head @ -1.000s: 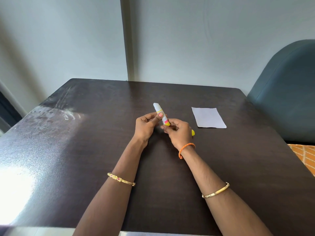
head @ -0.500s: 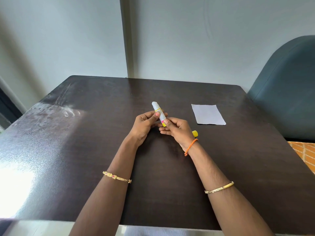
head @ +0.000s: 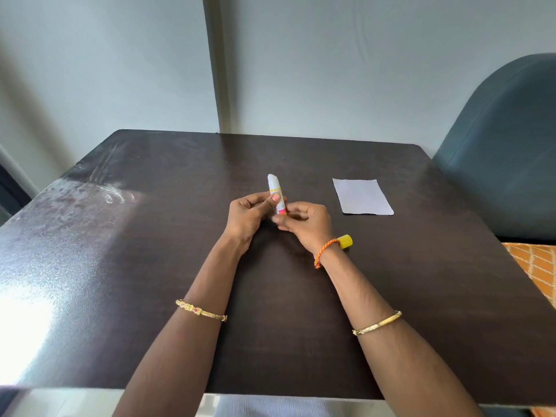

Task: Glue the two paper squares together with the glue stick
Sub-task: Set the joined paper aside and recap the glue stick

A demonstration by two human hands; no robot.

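Observation:
A white glue stick [head: 275, 188] with a yellow band and pink label stands tilted above the table's middle, its bare white tip pointing up and away. My left hand [head: 251, 216] grips its barrel with thumb and fingers. My right hand [head: 304, 225] pinches its lower end. The yellow cap [head: 345, 241] lies on the table just right of my right wrist. A white paper [head: 362, 196] lies flat to the right of my hands; whether it is one square or two stacked I cannot tell.
The dark wooden table [head: 150, 266] has a sunlit glare patch at its left front. A blue-grey chair back [head: 508, 152] stands at the right edge. An orange patterned cloth [head: 535, 266] shows beyond the table's right side.
The glue stick has tipped slightly more upright in my hands. My right hand's fingers have shifted at its lower end, and the cap is more exposed beside my wrist.

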